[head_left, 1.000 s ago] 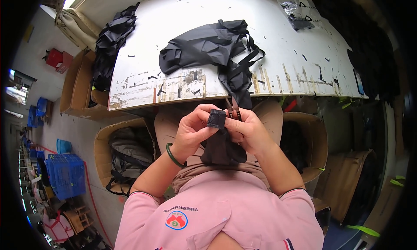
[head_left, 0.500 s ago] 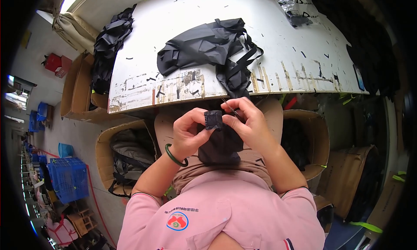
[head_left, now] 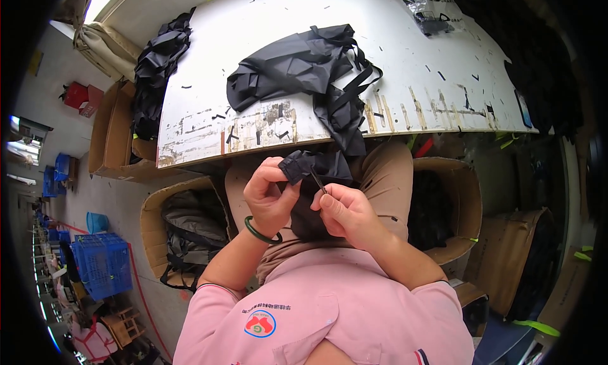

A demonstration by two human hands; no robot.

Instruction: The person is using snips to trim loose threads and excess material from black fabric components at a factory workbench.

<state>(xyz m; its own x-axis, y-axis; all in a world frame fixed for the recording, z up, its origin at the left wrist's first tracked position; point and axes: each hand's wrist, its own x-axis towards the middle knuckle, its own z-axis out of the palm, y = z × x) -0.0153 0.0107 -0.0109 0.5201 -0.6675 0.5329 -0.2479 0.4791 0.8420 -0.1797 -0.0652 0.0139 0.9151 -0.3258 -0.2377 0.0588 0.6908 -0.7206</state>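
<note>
Fingers (head_left: 273, 178) of our left hand (head_left: 269, 197) pinch the edge of a black cloth piece (head_left: 310, 168), thumb on top and the other fingers curled under it. Just beside them, to the right, the fingers (head_left: 329, 203) of our right hand (head_left: 345, 216) close narrowly around a small thin tool (head_left: 318, 181); its dark tip points up into the cloth, between the two hands. We cannot tell what kind of tool it is, it is too small.

The cloth piece hangs from the fingers down over our lap, in front of the beige trousers (head_left: 386, 175), and below the near edge of the table (head_left: 190, 137). On our left wrist sits a green bangle (head_left: 258, 232).

Beyond the fingers, a bigger black bag (head_left: 297, 67) lies on the white, scratched table top, and its straps (head_left: 345, 111) fall over the near edge toward our hands. Farther left on the table lies a heap of black fabric (head_left: 158, 67). At the far right corner we see a clear plastic packet (head_left: 430, 10) with something dark inside.

Left of our hands, on the floor, stands an open cardboard box (head_left: 155, 219) with grey and black bags in it. Well apart, further left, there is a blue plastic crate (head_left: 101, 263). Right of our knee stands another cardboard box (head_left: 462, 200).
</note>
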